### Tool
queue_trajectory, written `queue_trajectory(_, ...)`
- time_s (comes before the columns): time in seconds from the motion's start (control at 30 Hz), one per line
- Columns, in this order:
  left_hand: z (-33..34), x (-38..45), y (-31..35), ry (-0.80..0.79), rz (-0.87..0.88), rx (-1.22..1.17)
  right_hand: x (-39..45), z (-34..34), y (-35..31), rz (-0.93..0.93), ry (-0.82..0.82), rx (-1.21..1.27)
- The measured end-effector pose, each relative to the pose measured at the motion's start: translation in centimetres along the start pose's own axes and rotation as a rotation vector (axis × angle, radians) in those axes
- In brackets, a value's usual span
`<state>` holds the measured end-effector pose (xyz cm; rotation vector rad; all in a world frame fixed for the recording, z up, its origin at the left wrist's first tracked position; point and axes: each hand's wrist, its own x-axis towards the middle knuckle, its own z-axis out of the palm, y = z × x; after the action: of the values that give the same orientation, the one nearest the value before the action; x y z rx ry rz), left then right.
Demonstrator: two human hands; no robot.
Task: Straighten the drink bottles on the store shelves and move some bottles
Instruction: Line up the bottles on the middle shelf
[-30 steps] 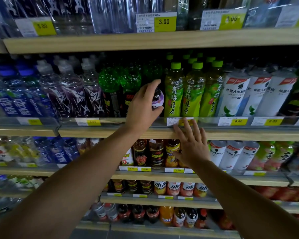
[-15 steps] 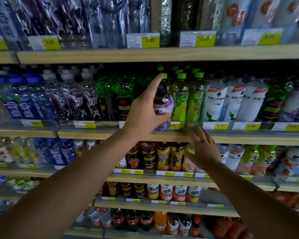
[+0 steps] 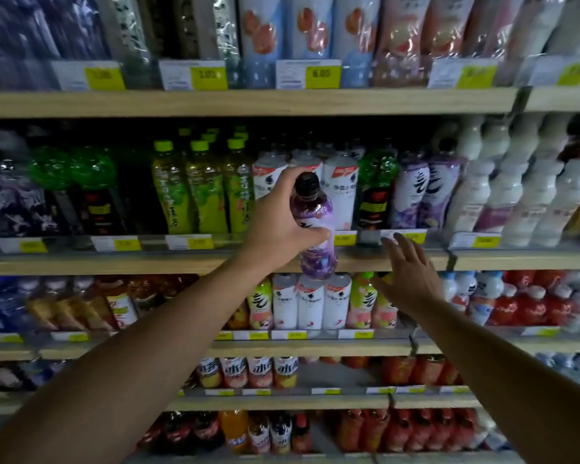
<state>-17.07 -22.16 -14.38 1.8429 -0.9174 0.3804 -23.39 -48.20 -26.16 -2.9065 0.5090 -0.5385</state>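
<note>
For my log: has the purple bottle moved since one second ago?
Yes. The left hand has carried the purple bottle rightward, from left of the green tea bottles to past them.

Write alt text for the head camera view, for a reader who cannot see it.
A person's left hand grips a purple drink bottle with a dark cap, held in front of store shelves packed with bottled drinks. The right hand reaches forward beside it, fingers spread, holding nothing.
</note>
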Motion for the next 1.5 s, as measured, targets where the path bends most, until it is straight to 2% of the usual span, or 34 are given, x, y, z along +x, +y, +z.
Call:
queue_trajectory(0.2,6.1,2.7,3.6,0.014,0.007,0.048,2.1,-1.3,5.5,-0.121,0.027,0.021)
queue_trajectory(0.4,10.1,5.5,6.1,0.007,0.041,0.088,1.7,-0.2,9.5,-0.121,0.072,0.079)
queue_trajectory(0.57,12.6,7.5,8.1,-0.019,0.091,0.08,0.3,1.4,12.1,-0.162,0.017,0.052)
queue_trajectory(0.77,14.7,9.6,9.4,-0.02,0.177,0.139,0.4,1.0,12.3,-0.171,0.006,0.063)
queue_trajectory(1.5,18.0,11.9,8.3,-0.001,0.135,0.199,0.2,0.5,12.7,-0.197,-0.015,0.074)
